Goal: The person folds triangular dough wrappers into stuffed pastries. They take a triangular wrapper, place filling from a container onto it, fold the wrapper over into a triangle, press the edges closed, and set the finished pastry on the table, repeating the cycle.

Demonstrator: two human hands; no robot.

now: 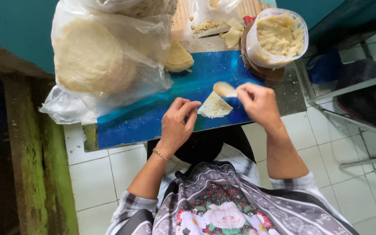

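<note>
At the centre of the blue mat (153, 113), a pale triangular pastry wrapper (214, 105) lay flat. The left hand (177, 124) sat at its 9 o'clock edge, fingers curled together and touching the wrapper's corner, gripping nothing that could be seen. The right hand (260, 103) was at 3 o'clock, fingers pinched shut on a spoon (225, 89) whose bowl, blurred by motion, hovered over the wrapper's 1 o'clock corner.

For a clean result — judged from this arrangement — the left fingertips should pin the wrapper while the spoon places filling near the middle, clear of the edges.

At 1 o'clock from the wrapper stood a round tub (279, 39) lined with clear plastic and filled with cream-coloured paste. At 11 o'clock lay a folded stack of wrappers (178, 57) — beyond it, at 10 o'clock, a large clear plastic bag (96, 61) held a thick round stack of pale sheets. At 12 o'clock, a knife blade (214, 30) and dough scraps rested on a wooden board (183, 17). No label was legible on any package.
</note>
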